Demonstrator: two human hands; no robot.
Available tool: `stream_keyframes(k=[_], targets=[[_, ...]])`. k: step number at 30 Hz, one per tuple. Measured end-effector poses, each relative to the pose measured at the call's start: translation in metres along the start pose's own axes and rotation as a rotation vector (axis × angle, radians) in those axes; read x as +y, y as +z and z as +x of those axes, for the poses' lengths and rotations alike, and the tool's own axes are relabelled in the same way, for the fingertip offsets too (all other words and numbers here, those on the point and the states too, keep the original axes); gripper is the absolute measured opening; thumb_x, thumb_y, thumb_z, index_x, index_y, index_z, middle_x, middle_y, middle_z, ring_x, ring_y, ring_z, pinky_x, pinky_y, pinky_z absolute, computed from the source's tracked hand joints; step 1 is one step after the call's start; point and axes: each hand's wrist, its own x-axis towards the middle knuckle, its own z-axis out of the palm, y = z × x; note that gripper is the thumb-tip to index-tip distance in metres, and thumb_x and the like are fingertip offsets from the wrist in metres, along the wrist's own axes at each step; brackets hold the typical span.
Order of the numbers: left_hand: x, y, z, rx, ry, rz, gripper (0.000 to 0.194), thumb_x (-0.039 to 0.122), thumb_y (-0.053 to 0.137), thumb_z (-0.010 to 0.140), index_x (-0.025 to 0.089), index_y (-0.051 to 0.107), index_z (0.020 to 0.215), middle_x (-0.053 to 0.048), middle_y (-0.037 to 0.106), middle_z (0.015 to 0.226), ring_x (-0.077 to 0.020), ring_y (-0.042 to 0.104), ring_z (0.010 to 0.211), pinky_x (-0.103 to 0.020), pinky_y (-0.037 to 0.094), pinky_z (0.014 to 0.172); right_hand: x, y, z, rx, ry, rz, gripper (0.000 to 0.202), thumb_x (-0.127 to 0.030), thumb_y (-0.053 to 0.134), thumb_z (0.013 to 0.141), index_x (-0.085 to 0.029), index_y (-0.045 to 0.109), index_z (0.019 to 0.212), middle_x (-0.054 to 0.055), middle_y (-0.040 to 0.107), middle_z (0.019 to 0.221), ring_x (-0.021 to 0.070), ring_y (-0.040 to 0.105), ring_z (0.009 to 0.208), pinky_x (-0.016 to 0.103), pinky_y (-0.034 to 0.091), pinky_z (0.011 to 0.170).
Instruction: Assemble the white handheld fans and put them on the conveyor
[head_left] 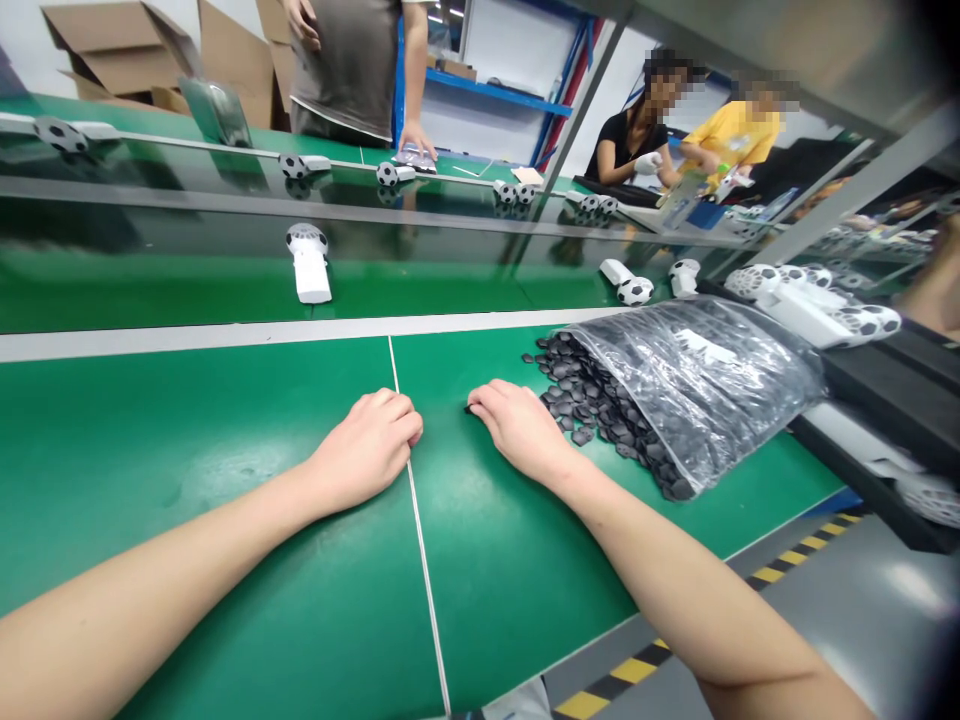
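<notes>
My left hand [369,448] rests on the green table [300,620], left of the white seam, with its fingers curled in. Whatever it holds, if anything, is hidden. Just right of the seam, my right hand [517,425] pinches a small black piece [469,409] between its fingertips. Beyond that hand, a heap of black pieces [581,390] spills out of a clear plastic bag [720,380] lying on its side.
A conveyor [187,290] behind the table carries a white part with a football-patterned head [310,265]. More such parts [817,295] fill a black tray [907,385] at the right. A person [349,70] stands across the line; others sit at the back right.
</notes>
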Motion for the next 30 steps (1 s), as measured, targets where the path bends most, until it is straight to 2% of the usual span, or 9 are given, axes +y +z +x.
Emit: stream_keyframes(k=[3, 8, 13, 17, 23, 28, 30], targets=[[-0.0002, 0.0001, -0.0001, -0.002, -0.004, 0.003, 0.017, 0.010, 0.036, 0.080, 0.016, 0.051, 0.075, -0.006, 0.051, 0.082, -0.0201, 0.042, 0.082, -0.035, 0.037, 0.072, 0.0011, 0.0004, 0.0005, 0.014, 0.032, -0.016, 0.017, -0.021, 0.041, 0.091, -0.019, 0.058, 0.090, 0.005, 0.059, 0.084, 0.0201, 0.054, 0.081, 0.030, 0.035, 0.067], [0.0009, 0.0002, 0.0001, -0.007, 0.001, 0.015, 0.016, 0.010, 0.036, 0.080, 0.016, 0.050, 0.076, -0.006, 0.051, 0.083, -0.0202, 0.042, 0.083, -0.035, 0.037, 0.073, -0.0017, 0.0004, 0.0004, -0.028, -0.074, 0.070, 0.018, -0.020, 0.040, 0.092, -0.019, 0.057, 0.090, 0.004, 0.058, 0.083, 0.0183, 0.053, 0.081, 0.028, 0.037, 0.070], [0.0015, -0.0004, -0.0002, -0.013, -0.010, 0.023, 0.016, 0.010, 0.036, 0.081, 0.016, 0.050, 0.076, -0.006, 0.051, 0.083, -0.0201, 0.042, 0.083, -0.034, 0.037, 0.073, -0.0014, -0.0008, 0.0000, 0.000, 0.002, 0.026, 0.017, -0.020, 0.040, 0.091, -0.018, 0.057, 0.090, 0.006, 0.058, 0.083, 0.0188, 0.053, 0.080, 0.029, 0.038, 0.071], [0.0004, 0.0014, -0.0004, -0.006, -0.002, 0.031, 0.016, 0.010, 0.036, 0.082, 0.016, 0.050, 0.076, -0.006, 0.050, 0.084, -0.0198, 0.042, 0.084, -0.034, 0.037, 0.073, -0.0032, -0.0008, -0.0004, -0.031, -0.063, 0.052, 0.018, -0.021, 0.039, 0.092, -0.019, 0.057, 0.091, 0.004, 0.058, 0.083, 0.0173, 0.053, 0.081, 0.027, 0.038, 0.072], [-0.0004, 0.0039, -0.0002, 0.001, -0.012, 0.036, 0.014, 0.010, 0.038, 0.080, 0.016, 0.049, 0.075, -0.005, 0.050, 0.082, -0.0196, 0.042, 0.083, -0.033, 0.037, 0.072, -0.0001, -0.0001, 0.0012, 0.015, 0.091, -0.057, 0.017, -0.022, 0.041, 0.091, -0.017, 0.058, 0.090, 0.006, 0.059, 0.084, 0.0189, 0.054, 0.080, 0.027, 0.038, 0.070], [-0.0006, 0.0035, -0.0012, 0.002, -0.002, 0.022, 0.014, 0.010, 0.037, 0.081, 0.016, 0.049, 0.075, -0.006, 0.050, 0.083, -0.0194, 0.042, 0.082, -0.033, 0.037, 0.072, -0.0027, 0.0005, 0.0006, -0.012, -0.037, -0.002, 0.017, -0.022, 0.041, 0.091, -0.019, 0.057, 0.089, 0.004, 0.058, 0.083, 0.0170, 0.053, 0.081, 0.026, 0.038, 0.072], [-0.0007, 0.0032, -0.0012, 0.007, -0.005, 0.026, 0.014, 0.010, 0.037, 0.081, 0.016, 0.049, 0.075, -0.006, 0.050, 0.083, -0.0194, 0.042, 0.082, -0.033, 0.037, 0.072, -0.0020, 0.0006, 0.0005, 0.000, -0.020, -0.026, 0.017, -0.022, 0.041, 0.091, -0.019, 0.057, 0.089, 0.004, 0.058, 0.083, 0.0178, 0.052, 0.081, 0.026, 0.038, 0.073]])
